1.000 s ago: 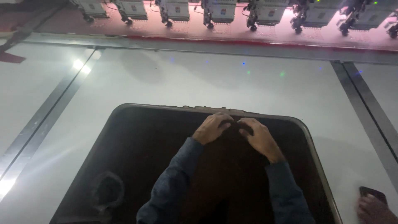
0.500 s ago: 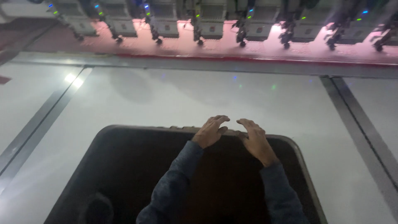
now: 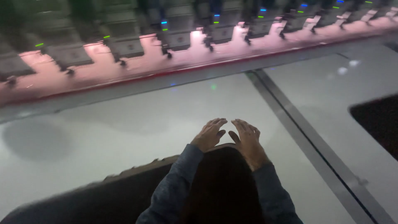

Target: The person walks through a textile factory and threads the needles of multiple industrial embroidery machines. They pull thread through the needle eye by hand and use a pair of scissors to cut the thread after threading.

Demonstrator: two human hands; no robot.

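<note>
Head view, looking down a pale white table. At centre, two bare hands lie side by side, palms down and fingers spread, pointing toward twelve o'clock. The left hand and right hand rest at the far edge of a dark frame, which fills the picture from six to eight o'clock. Dark blue sleeves run back toward six o'clock. Along twelve o'clock stretches a row of machine heads lit pink, with small green and blue lights. A grey rail slants from one o'clock to five. A second dark frame shows at three o'clock.
</note>
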